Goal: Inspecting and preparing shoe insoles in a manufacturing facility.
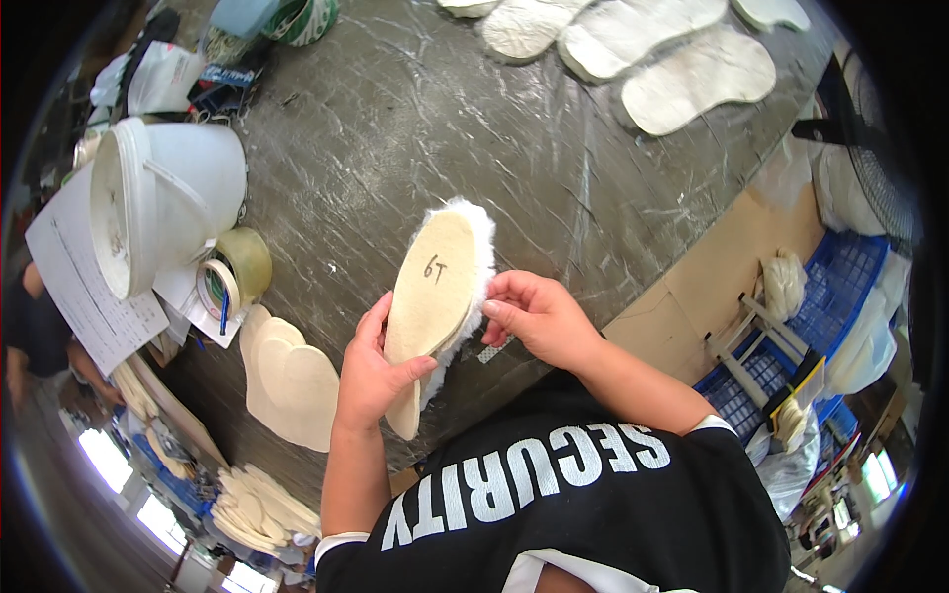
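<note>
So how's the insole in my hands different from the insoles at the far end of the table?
The held insole is up off the table in both hands, the left hand and right hand; the far insoles lie flat on the table. The held insole shows a smooth tan backing with a fleece rim; the far insoles show only whitish fuzz. All share a sole-shaped outline.

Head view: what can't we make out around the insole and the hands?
- Fleece side of the insole: turned away, only a white fringe shows.
- Left hand fingers: behind the insole.
- Right hand fingertips: buried in the fleece.
- Insoles at the table's far end: cut by the top edge.
</note>
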`<state>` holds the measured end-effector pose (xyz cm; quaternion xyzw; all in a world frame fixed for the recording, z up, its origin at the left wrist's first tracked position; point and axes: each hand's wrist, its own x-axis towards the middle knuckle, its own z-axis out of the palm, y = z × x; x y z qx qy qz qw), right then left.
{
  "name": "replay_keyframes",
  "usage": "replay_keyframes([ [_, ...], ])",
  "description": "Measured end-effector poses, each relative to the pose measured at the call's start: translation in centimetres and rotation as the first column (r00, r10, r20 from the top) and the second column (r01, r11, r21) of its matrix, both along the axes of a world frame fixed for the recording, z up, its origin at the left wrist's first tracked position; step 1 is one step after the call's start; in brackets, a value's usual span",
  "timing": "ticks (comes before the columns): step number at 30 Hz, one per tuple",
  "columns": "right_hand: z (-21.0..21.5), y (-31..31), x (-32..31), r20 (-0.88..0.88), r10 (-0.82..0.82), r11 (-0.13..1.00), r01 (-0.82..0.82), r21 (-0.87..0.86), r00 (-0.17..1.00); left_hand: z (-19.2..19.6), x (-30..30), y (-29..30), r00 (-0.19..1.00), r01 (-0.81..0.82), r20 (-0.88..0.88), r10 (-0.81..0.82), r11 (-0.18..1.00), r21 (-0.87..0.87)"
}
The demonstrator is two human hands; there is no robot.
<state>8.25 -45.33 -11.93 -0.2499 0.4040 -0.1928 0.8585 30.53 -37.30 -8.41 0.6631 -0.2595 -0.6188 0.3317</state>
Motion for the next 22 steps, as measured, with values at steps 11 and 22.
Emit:
replay_keyframes([
  [11, 0.8, 2.5, 1.1, -0.135, -0.158, 0.979, 0.138, -0.152, 0.978, 0.2, -1.0, -0.1, 0.741, 0.329, 0.618, -0.262, 0.944, 0.005],
  [22, 0.3, 7.6, 0.4, -0.565, 0.052, 0.455, -0.523, -0.721, 0.823, 1.0, -2.0, -0.4, 0.554, 0.453, 0.769, -0.319, 0.891, 0.043],
])
